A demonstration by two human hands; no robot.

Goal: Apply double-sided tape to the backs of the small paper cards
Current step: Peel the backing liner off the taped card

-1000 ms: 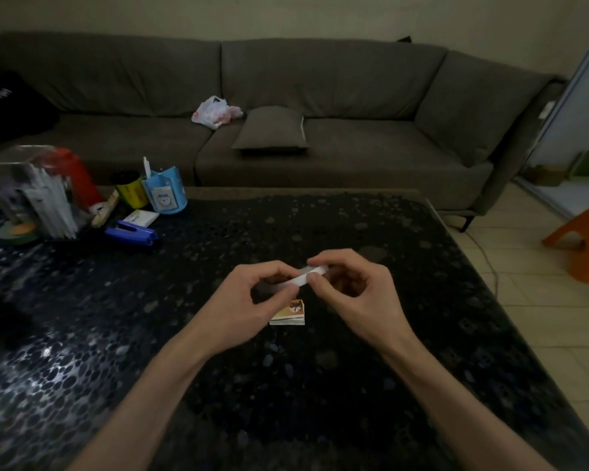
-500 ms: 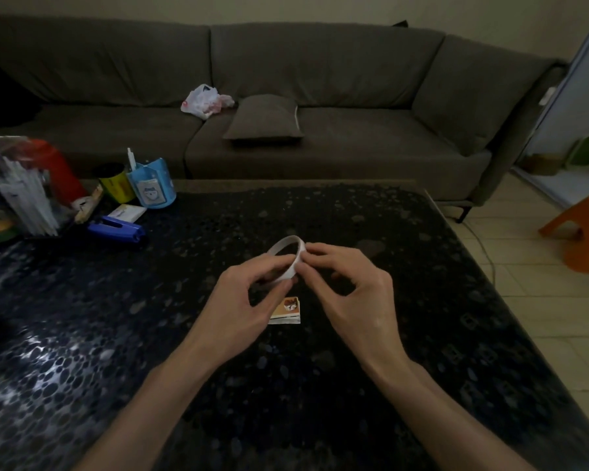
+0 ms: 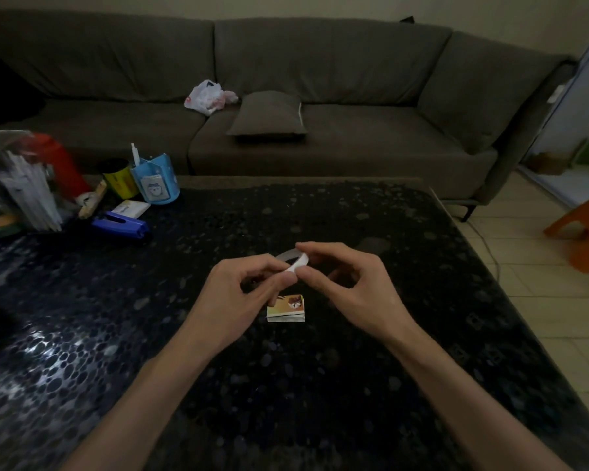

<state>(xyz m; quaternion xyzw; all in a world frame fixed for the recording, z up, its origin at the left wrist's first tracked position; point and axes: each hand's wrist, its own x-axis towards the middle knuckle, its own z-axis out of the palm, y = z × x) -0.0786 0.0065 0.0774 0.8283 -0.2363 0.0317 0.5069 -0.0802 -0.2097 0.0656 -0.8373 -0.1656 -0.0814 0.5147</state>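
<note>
A thin white ring of double-sided tape (image 3: pixel 295 260) is held above the dark speckled table (image 3: pixel 218 385). My left hand (image 3: pixel 242 294) pinches its near left side between thumb and fingers. My right hand (image 3: pixel 351 287) pinches the ring's right side with thumb and forefinger. Just below the hands, a small stack of paper cards (image 3: pixel 286 309) lies flat on the table with a printed picture facing up; my left thumb partly hides its left edge.
At the table's far left stand a blue pen cup (image 3: pixel 155 183), a yellow tin (image 3: pixel 119 180), a red bottle (image 3: pixel 62 164), a clear holder with papers (image 3: pixel 21 192) and a blue stapler (image 3: pixel 121 226). A grey sofa (image 3: pixel 286 96) runs behind. An orange stool (image 3: pixel 585 229) stands on the floor at right.
The tape ring has turned in my fingers from a flat edge-on strip to an open loop. Both hands stayed over the cards, shifting slightly.
</note>
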